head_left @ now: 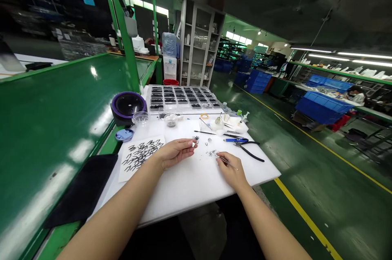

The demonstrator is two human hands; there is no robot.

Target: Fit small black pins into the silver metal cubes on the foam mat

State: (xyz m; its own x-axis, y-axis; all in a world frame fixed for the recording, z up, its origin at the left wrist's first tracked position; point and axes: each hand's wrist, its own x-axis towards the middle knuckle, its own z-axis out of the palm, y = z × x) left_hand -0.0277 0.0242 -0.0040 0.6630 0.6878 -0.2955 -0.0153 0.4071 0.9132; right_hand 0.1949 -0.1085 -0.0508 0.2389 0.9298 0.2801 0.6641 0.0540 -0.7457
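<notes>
My left hand is over the white work board, palm partly up, thumb and finger pinched on a small, pale piece too tiny to name. In my right hand is a pair of thin tweezers, tip down by a scatter of tiny dark parts. Beyond the left fingertips sits a small pile of black pieces. A small clear block lies between the hands, farther back. Left of my left hand, a white sheet carries many black U-shaped pieces.
Pliers with dark handles and a blue-handled tool lie at right. Clear cups and a purple-rimmed black bowl stand at back left. Compartment trays line the back. A green conveyor belt runs along the left.
</notes>
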